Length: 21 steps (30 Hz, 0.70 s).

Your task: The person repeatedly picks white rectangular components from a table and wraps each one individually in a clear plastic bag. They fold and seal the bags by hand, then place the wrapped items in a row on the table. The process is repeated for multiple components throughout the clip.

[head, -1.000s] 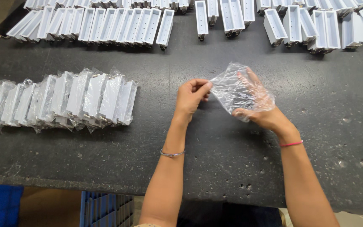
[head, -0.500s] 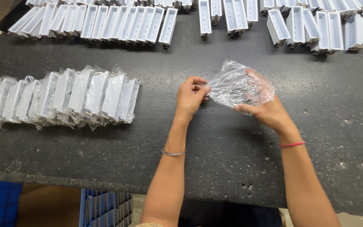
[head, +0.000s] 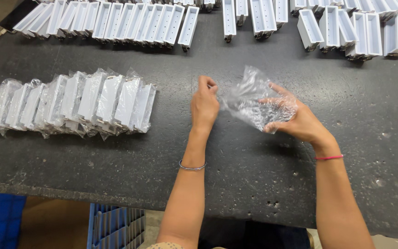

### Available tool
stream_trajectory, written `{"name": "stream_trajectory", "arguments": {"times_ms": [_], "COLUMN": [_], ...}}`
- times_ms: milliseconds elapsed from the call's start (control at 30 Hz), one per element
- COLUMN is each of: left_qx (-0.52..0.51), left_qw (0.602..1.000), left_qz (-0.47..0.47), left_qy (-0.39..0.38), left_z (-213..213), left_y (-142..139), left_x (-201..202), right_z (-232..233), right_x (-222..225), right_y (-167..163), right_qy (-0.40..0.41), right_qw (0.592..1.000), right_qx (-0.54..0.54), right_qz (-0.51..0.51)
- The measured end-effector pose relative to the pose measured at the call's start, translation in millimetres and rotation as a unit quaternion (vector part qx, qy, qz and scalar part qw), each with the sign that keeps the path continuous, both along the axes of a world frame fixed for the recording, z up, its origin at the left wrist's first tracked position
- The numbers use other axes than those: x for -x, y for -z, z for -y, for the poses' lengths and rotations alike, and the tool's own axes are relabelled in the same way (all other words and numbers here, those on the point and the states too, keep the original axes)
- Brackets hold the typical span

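My right hand [head: 295,117] holds a crumpled clear plastic bag [head: 254,99] above the dark table [head: 236,170], its fingers spread inside and around the film. My left hand [head: 204,103] is closed just left of the bag, its fingertips pinched together near the bag's edge; whether they still grip the film I cannot tell. A thin metal bangle is on my left wrist and a red band on my right.
A row of white rectangular housings wrapped in clear bags [head: 70,103] lies at the left. Unwrapped white housings [head: 130,20] line the far edge, with more [head: 346,27] at the far right. A blue crate [head: 116,226] sits below the table's near edge.
My hands have drawn slightly apart. The bag has shifted right with my right hand and looks more opened out; my left hand has pulled back from it.
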<state>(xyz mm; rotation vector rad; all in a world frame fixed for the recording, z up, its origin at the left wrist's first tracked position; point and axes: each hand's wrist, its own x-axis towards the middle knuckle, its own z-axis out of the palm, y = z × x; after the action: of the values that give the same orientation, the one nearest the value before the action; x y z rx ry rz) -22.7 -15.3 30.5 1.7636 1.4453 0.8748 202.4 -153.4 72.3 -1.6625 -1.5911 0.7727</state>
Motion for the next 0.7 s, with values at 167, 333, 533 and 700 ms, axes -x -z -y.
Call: {"name": "stream_trajectory", "arguments": {"times_ms": [167,333,533,700], "left_qx": [-0.026,-0.02,0.046,-0.03], "left_qw": [0.996,0.979,0.99,0.994], "left_qz": [0.083,0.121,0.134,0.091], "left_qy": [0.012,0.164,0.002,-0.053], "left_z": [-5.9,1.5,1.0,1.2], "left_y": [0.9,5.2,1.3,7.1], "left_x": [9.5,-4.0,-2.1,-0.6], "right_z": [3.5,3.2,1.8,0.1], "right_x": [0.8,4.4,3.1,5.5], "right_y": [-12.2,-13.6,-6.2,-3.1], "right_qy": [-0.02,-0.052,-0.05,-0.079], "right_qw": [0.999,0.998,0.996,0.992], "right_qx": [0.035,0.029,0.026,0.018], "right_qz": [-0.005,0.005,-0.071,-0.095]}}
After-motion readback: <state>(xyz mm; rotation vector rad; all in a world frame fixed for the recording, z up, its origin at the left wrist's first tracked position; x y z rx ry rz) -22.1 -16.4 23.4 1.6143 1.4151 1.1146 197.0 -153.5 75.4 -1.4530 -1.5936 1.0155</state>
